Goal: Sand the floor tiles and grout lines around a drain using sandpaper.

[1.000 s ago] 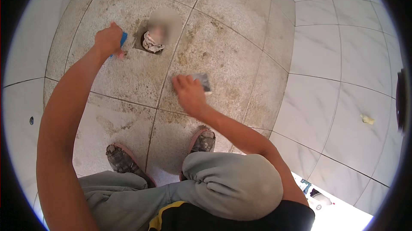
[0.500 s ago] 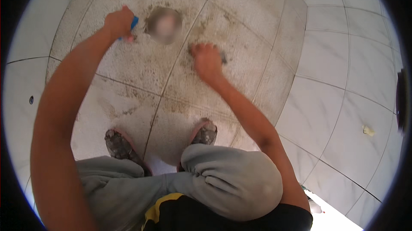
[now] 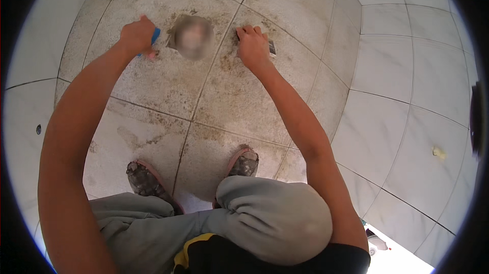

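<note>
In the upper left of the frame, the left hand (image 3: 136, 37) is curling around a blue piece (image 3: 156, 34), its fingers closed on it; a smooth-looking strip is showing beyond the knuckles, and the rest is staying hidden under the palm. Right of the upper centre, the right hand (image 3: 253, 49) is clamping a flat, straight-edged grey block (image 3: 272, 48) with bent fingers, and the block is lying against the floor tiles (image 3: 239, 101). These tiles are showing a pale, grainy surface, blotched with brown grime, and thin dark joints are dividing them. Between the hands, an angular cut-out (image 3: 175, 38) is opening in the floor, its middle blurred. At lower centre, scuffed dark shoes (image 3: 244, 163) with pinkish edges are standing below soft, creased grey trousers (image 3: 277, 213). Along the right side, glossy white wall tiles (image 3: 387, 65) are carrying faint grey veins, and a small, irregular yellowish lump (image 3: 438, 153) is showing there.
</note>
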The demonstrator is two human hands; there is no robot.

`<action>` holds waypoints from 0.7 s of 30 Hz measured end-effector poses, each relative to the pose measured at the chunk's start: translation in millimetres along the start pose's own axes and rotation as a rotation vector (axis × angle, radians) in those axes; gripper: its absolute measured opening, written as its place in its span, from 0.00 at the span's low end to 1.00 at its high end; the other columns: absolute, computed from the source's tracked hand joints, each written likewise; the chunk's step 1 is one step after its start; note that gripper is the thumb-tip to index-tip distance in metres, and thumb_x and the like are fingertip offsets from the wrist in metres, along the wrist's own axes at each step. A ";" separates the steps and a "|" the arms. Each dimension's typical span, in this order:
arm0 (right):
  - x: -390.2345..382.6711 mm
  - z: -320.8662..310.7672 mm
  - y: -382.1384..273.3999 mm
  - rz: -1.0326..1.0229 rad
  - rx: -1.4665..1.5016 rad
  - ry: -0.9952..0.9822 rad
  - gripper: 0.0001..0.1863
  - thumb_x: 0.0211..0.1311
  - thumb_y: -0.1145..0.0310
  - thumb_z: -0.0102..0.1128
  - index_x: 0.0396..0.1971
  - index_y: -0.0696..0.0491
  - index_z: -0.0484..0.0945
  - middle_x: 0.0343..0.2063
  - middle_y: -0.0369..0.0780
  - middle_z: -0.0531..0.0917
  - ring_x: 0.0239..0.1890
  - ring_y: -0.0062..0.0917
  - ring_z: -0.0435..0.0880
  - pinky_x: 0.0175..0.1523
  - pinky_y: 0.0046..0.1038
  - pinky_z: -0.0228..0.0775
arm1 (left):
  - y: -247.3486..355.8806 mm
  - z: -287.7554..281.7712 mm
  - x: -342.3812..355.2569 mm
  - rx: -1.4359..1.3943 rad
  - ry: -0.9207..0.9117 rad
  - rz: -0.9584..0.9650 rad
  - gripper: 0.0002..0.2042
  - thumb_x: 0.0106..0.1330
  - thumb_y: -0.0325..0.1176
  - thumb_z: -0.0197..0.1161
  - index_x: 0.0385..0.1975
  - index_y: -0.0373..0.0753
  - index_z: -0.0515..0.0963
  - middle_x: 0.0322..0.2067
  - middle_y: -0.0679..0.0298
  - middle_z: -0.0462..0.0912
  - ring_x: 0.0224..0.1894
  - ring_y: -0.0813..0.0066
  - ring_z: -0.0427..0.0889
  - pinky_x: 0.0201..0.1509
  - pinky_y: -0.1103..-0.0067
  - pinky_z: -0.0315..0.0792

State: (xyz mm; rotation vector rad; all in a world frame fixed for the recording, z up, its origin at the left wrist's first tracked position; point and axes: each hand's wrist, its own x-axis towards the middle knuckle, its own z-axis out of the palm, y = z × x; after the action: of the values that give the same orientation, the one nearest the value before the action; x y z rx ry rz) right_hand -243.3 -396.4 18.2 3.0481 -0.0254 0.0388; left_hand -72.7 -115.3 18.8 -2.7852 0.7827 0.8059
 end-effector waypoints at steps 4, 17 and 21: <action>-13.2 12.7 -27.0 -0.024 -0.016 -0.072 0.13 0.60 0.69 0.50 0.42 0.52 0.80 0.41 0.42 0.80 0.47 0.35 0.79 0.45 0.42 0.70 | -9.8 9.1 0.9 -0.047 0.001 -0.011 0.64 0.32 0.44 0.84 0.66 0.15 0.48 0.50 0.44 0.79 0.52 0.54 0.81 0.51 0.68 0.76; 6.0 5.1 -4.7 -0.067 -0.037 -0.044 0.11 0.58 0.71 0.54 0.39 0.53 0.81 0.40 0.44 0.80 0.46 0.37 0.78 0.47 0.40 0.71 | -6.5 -10.1 -2.2 -0.030 0.000 0.017 0.64 0.35 0.44 0.84 0.65 0.13 0.47 0.46 0.44 0.82 0.49 0.54 0.83 0.48 0.68 0.77; 46.5 9.3 25.7 0.026 -0.006 0.058 0.12 0.58 0.70 0.54 0.41 0.52 0.81 0.42 0.43 0.80 0.46 0.36 0.78 0.47 0.40 0.70 | -4.2 2.2 3.6 -0.079 0.056 0.069 0.65 0.36 0.45 0.84 0.66 0.13 0.45 0.48 0.43 0.81 0.51 0.54 0.82 0.49 0.68 0.77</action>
State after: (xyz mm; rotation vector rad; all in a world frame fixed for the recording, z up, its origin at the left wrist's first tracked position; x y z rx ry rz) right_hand -197.1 -423.6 12.6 3.0393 -0.0614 0.1288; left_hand -68.9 -112.8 14.9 -2.8766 0.8789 0.7894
